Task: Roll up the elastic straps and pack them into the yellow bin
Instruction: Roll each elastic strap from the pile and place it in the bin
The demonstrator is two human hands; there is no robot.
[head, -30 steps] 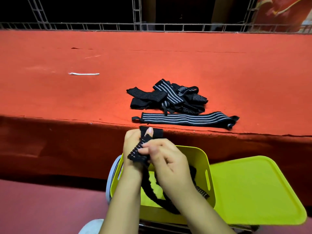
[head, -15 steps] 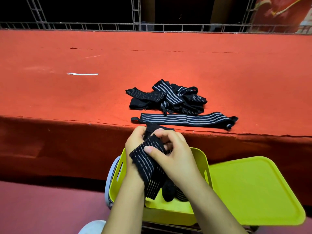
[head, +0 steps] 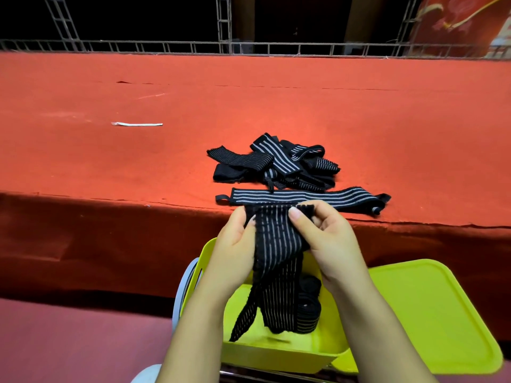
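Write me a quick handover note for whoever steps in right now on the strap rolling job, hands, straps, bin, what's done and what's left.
Left hand and right hand both pinch the top end of one striped strap; its tail hangs down into the yellow bin, not yet rolled.
In the bin: at least one rolled strap.
On the red table: a flat strap near the edge, and a tangled pile behind it.
Bin lid lies to the right.
Left: roll the held strap, then the rest, and pack them.
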